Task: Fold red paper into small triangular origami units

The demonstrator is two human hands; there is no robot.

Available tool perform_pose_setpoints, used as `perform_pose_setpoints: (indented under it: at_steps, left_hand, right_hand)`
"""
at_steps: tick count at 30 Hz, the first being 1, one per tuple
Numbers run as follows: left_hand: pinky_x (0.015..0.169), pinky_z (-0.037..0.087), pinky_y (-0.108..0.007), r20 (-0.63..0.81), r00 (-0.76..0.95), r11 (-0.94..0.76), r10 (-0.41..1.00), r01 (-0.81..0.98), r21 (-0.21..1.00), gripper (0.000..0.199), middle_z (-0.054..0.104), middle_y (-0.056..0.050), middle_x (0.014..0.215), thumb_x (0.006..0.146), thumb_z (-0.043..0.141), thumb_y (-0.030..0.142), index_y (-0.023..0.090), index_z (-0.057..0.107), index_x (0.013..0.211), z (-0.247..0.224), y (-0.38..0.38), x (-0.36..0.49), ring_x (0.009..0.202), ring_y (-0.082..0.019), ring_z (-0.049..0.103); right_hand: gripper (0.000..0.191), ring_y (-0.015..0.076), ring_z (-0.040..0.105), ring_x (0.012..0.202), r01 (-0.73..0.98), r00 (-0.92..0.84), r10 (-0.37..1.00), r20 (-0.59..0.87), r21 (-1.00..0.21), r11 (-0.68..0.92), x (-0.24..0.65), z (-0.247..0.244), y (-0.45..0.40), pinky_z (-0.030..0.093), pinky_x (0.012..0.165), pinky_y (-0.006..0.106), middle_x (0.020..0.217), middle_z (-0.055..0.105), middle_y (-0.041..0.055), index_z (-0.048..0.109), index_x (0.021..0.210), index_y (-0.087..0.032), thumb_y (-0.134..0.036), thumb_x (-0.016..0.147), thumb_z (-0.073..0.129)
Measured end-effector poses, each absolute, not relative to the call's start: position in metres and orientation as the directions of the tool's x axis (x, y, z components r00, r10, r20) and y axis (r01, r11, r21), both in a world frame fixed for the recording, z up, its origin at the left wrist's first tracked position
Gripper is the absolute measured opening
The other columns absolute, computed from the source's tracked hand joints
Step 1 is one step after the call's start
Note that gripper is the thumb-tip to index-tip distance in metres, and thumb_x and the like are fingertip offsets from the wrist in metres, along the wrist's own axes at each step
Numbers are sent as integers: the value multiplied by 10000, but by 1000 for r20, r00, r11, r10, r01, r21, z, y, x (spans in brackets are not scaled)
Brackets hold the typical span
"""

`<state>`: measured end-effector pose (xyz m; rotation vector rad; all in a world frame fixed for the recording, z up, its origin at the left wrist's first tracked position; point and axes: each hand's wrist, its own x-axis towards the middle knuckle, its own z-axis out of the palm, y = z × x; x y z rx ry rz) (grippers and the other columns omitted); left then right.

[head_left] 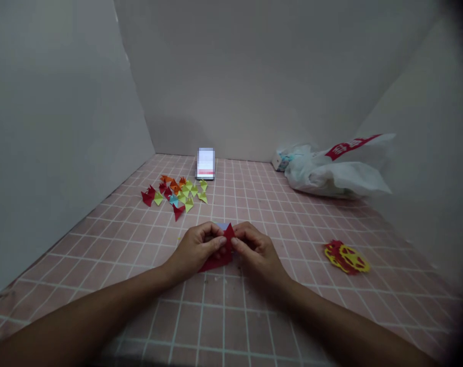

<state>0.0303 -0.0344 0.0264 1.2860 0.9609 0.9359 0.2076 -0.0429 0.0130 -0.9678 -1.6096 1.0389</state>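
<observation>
Both hands meet near the middle of the table, pinching a small red folded paper (229,234) whose pointed tip sticks up between them. My left hand (200,247) grips its left side with thumb and fingers. On its right side, my right hand (256,247) holds it between thumb and bent fingers. Under the hands lies a flat red paper (216,263), partly covered by my left hand. A bit of pale blue paper (222,225) shows just behind the fingers.
Several small folded papers in red, orange, yellow-green and blue (189,204) lie at back left. Behind them stands a lit phone (206,163). A white plastic bag (315,176) and a box (281,160) are at back right. Red and yellow cut-outs (348,258) lie at right.
</observation>
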Motion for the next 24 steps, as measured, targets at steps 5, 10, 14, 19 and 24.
perform_pose_setpoints:
  at_steps: [5, 10, 14, 19, 24]
  left_hand:
    - [574, 405, -239, 6, 332, -43, 943, 102, 994, 143, 586, 21, 650, 762, 670, 296, 171, 601, 746, 26, -35, 30, 599, -123, 527]
    - [590, 416, -247, 14, 322, -53, 947, 114, 992, 143, 600, 6, 681, 757, 663, 289, 171, 586, 732, 24, -34, 30, 620, -129, 530]
    - [603, 408, -244, -8, 318, -13, 948, 66, 998, 157, 600, 18, 666, 764, 679, 292, 172, 578, 763, 22, -32, 28, 611, -123, 538]
    - [592, 405, -246, -58, 359, 38, 932, 62, 997, 205, 599, 14, 640, 807, 657, 364, 174, 589, 770, 25, -33, 27, 590, -125, 531]
    - [526, 360, -225, -71, 336, 23, 939, 144, 989, 237, 569, 19, 594, 806, 661, 366, 173, 583, 692, 29, -35, 25, 549, -114, 490]
  right_hand:
    - [113, 173, 573, 808, 114, -229, 940, 251, -952, 283, 207, 10, -41, 473, 724, 310, 864, 598, 31, 626, 794, -197, -289, 856, 644]
    - [101, 159, 560, 786, 37, -227, 958, 176, -981, 190, 205, 7, -41, 462, 712, 293, 859, 602, 24, 626, 836, -196, -293, 866, 628]
    - [167, 138, 531, 684, -20, -303, 950, 83, -997, 81, 203, 11, -42, 431, 653, 269, 739, 589, -1, 618, 789, -183, -331, 866, 622]
    - [213, 134, 509, 650, 19, -284, 950, 133, -989, 144, 204, 15, -43, 407, 609, 257, 688, 576, -5, 604, 719, -184, -340, 863, 615]
    - [252, 121, 456, 603, 45, -277, 956, 101, -992, 117, 205, 15, -43, 367, 557, 246, 649, 524, -17, 565, 671, -187, -353, 854, 617]
